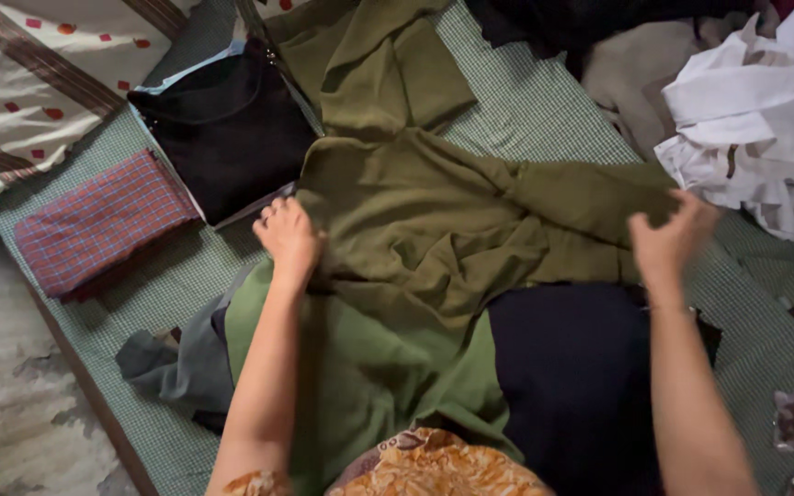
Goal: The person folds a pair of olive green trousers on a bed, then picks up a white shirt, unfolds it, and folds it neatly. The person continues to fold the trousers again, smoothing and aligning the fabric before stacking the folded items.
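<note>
the olive-green cloth garment lies spread on the green checked bed, its long axis running away from the person. left hand presses flat, fingers spread, on its left edge; right hand pinches its right sleeve. left of it lies a folded black garment.

Folded red-and-blue checked cloth sits beside a folded black garment on the green gingham bed sheet, crumpled white clothes far right.
</note>
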